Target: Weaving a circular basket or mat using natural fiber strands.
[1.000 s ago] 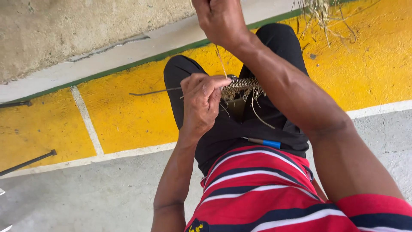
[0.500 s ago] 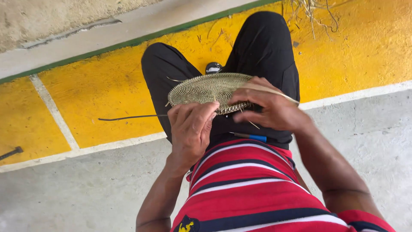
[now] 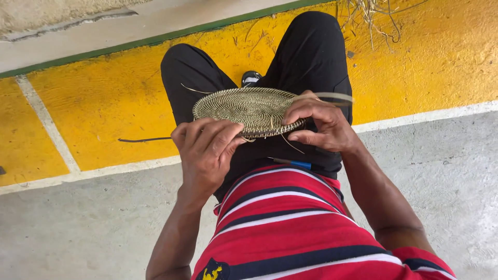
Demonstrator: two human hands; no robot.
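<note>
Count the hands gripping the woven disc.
2. The left hand grips the near-left rim of the woven disc; the right hand pinches its right rim. No other hands show.

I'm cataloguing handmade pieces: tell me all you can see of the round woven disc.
The woven disc is a flat, round mat of tightly coiled straw-coloured fibre in concentric rings. It lies nearly level above the lap. The left hand grips its near edge, the right hand its right edge. Loose strands stick out from the rim.
</note>
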